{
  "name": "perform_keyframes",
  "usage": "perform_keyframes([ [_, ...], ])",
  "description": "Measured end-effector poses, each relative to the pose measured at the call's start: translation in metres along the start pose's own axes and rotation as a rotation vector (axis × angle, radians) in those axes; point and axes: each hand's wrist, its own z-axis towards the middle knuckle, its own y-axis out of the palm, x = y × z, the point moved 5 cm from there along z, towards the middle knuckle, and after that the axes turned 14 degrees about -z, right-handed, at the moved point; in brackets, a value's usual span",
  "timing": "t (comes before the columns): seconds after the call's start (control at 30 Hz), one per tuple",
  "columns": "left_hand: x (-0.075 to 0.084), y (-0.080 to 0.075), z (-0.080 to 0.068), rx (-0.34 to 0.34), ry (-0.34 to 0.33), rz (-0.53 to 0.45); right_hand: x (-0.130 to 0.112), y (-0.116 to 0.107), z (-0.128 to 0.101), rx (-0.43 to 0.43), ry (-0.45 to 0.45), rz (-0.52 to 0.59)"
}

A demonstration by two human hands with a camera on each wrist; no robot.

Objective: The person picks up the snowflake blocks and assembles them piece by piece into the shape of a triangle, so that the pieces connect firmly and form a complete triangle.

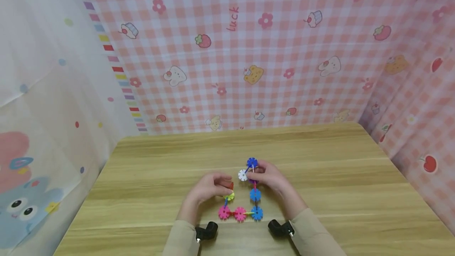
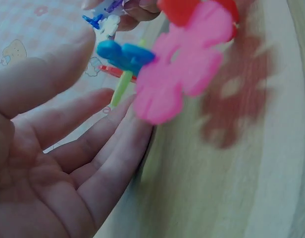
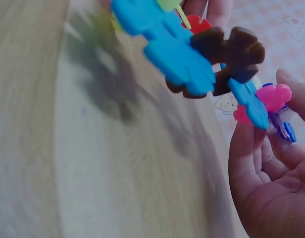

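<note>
A chain of plastic snowflake-shaped building pieces [image 1: 245,196] lies near the middle of the wooden bench [image 1: 320,177], toward its near edge, joined by thin sticks into an open loop. The left hand [image 1: 209,187] has its grip pinched on a red piece [image 1: 230,185] at the loop's left end, just above a yellow-green piece [image 1: 229,196]. The right hand [image 1: 270,176] grips the far right part of the chain, fingers curled beside a white piece [image 1: 243,175] and a dark blue piece [image 1: 252,162]. Pink checked cloth [image 1: 249,50] hangs behind.
</note>
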Motion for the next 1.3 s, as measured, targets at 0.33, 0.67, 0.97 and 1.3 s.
perform_keyframes([
  [0.33,-0.008,0.006,0.004,0.015,0.019,-0.099,-0.003,0.003,0.003,-0.003,-0.036,0.013],
  [0.67,-0.007,0.014,0.008,0.054,0.053,-0.092,-0.003,0.008,0.005,-0.021,-0.041,0.025],
  [0.97,-0.004,0.019,0.008,0.049,0.078,-0.102,-0.006,0.006,0.005,-0.006,-0.036,0.038],
  [1.3,-0.006,0.022,0.012,0.045,0.060,-0.071,-0.007,0.005,0.005,-0.017,-0.035,0.068],
])
